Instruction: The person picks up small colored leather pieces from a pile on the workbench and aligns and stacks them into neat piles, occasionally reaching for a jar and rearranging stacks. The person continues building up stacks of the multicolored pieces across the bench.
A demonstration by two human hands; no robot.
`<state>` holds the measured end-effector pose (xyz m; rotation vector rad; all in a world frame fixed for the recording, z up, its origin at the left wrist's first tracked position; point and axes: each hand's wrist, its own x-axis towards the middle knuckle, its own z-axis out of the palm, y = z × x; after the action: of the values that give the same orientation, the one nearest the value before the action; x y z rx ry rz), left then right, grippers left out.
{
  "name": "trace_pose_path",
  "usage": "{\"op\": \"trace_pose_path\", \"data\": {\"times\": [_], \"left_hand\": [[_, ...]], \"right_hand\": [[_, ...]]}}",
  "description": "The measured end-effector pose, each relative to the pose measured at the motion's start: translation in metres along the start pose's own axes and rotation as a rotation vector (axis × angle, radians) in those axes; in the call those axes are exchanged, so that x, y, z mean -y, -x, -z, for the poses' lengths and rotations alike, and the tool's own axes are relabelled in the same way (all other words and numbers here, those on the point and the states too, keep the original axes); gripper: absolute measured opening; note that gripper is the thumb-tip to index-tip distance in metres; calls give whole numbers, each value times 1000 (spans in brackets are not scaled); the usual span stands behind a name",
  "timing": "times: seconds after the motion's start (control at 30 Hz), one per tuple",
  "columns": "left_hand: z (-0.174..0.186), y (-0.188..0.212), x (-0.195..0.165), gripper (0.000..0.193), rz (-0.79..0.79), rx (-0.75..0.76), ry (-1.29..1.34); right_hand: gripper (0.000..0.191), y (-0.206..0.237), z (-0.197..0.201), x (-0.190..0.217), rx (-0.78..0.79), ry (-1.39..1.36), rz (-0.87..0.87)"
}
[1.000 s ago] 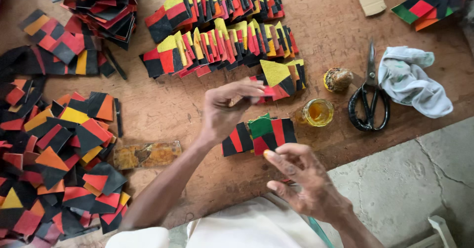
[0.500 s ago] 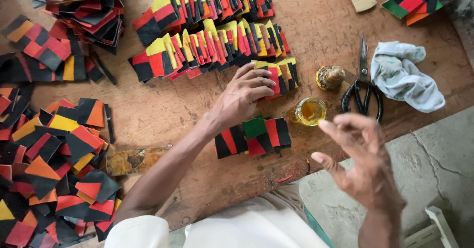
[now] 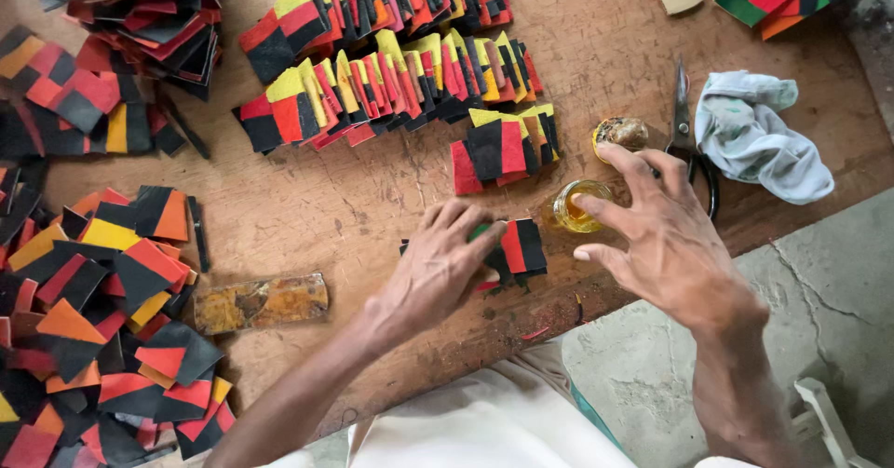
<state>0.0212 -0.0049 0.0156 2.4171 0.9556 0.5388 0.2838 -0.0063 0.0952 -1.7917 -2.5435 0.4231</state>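
My left hand (image 3: 442,268) lies palm down on a small stack of red, green and black leather pieces (image 3: 518,246) near the wooden table's front edge, its fingers covering the left part of the stack. My right hand (image 3: 666,235) hovers with fingers spread just right of that stack, fingertips beside a small glass jar of yellow liquid (image 3: 577,205). It holds nothing. Behind the jar sits a short row of overlapped red, black and yellow pieces (image 3: 503,147).
Long overlapped rows of coloured pieces (image 3: 372,67) fill the table's back. Loose piles lie at the left (image 3: 93,319) and back left (image 3: 140,21). Scissors (image 3: 687,128), a pale rag (image 3: 759,133), a small round lid (image 3: 621,133) and a stained block (image 3: 261,302) lie nearby. Concrete floor (image 3: 819,310) shows at right.
My left hand came back from the short row behind the jar and settled on the near stack. My right hand moved forward and up toward the jar, fingers spread.
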Motion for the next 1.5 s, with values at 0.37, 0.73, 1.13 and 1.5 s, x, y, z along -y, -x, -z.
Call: {"op": "trace_pose_path", "data": {"times": [0.37,0.73,1.13,1.5], "left_hand": [[-6,-1,-10,54,45,-29,-48],[26,-7,-9,23,153,2,422],[15,8,14,38,479,-239,1436],[3,13,14,45,593,-248,1752]], "right_hand": [[50,0,7,5,-47,25,64],[44,34,5,10,-236,-126,57],[50,67,-13,33,-948,-599,17],[100,26,-73,54,-343,-710,283]]}}
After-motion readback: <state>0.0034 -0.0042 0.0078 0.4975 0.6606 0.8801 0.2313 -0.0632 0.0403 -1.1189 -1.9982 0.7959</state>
